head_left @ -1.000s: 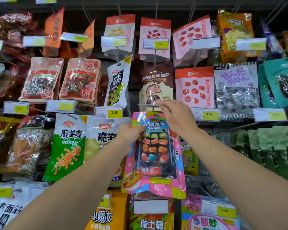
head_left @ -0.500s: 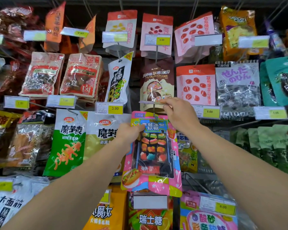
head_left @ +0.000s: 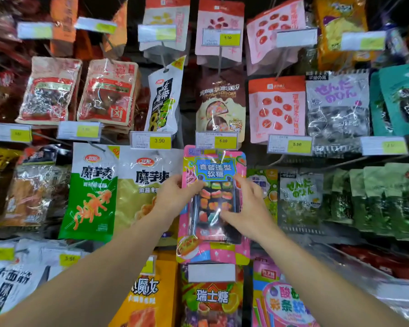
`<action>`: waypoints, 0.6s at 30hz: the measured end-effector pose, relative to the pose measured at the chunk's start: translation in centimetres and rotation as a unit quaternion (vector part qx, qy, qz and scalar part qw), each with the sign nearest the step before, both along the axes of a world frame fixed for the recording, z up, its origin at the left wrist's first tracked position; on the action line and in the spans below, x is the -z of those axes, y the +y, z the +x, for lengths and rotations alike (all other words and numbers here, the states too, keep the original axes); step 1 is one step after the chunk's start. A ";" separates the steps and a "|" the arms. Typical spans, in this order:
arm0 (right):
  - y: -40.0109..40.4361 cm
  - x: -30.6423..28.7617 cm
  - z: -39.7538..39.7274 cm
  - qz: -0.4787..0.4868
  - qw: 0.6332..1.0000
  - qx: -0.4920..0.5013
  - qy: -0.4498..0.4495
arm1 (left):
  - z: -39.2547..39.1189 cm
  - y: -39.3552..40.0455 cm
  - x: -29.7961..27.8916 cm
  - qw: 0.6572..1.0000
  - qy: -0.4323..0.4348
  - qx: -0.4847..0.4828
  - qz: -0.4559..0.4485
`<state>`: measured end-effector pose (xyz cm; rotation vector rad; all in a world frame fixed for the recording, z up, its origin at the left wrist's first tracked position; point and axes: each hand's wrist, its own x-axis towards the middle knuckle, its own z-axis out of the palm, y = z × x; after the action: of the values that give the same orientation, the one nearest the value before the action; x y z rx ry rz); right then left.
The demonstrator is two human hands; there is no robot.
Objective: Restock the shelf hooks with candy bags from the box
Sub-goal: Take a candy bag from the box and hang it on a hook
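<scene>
Hands meet on one pink candy bag (head_left: pixel 214 204) in the head view, the only view there is. The left hand (head_left: pixel 175 197) holds the bag's left edge, thumb on the front and the fingers hidden behind it; the right hand (head_left: pixel 248 213) lies on the front at the right side, fingers loosely spread against the clear window, seemingly pressing rather than pinching. The bag hangs upright in the middle row, its top just under the 5.00 tag (head_left: pixel 216 140); the hook itself is hidden behind that tag, so whether the bag's hole is fully seated cannot be told. If it is not, letting go could drop the bag, and a push from the right hand could swing it into the green bag (head_left: pixel 91 192) row or knock the tag askew. Readable writing: "5.00" on two yellow tags, "3.90" on the tag (head_left: pixel 151 140) to the left, "瑞士糖" on the bag below (head_left: pixel 211 297). The blue panel on the pink bag carries Chinese characters ending "软糖". No box is in sight.
</scene>
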<state>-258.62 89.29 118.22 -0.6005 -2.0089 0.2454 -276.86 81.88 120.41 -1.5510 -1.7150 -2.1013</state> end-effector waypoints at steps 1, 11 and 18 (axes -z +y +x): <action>0.2 0.4 -0.2 0.007 1.000 0.000 0.004 | 0.0 -0.4 0.6 0.999 0.026 -0.026 0.009; 0.9 0.1 -1.4 0.022 0.997 0.070 -0.003 | -0.4 -1.1 3.4 0.947 0.264 -0.177 -0.053; 2.3 0.4 -3.3 0.019 0.992 0.124 -0.029 | -0.4 0.9 3.2 0.931 0.275 -0.202 -0.128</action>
<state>-261.92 91.57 117.78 -0.8335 -1.9661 0.0399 -277.29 82.76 117.17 -1.4769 -1.9114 -1.1487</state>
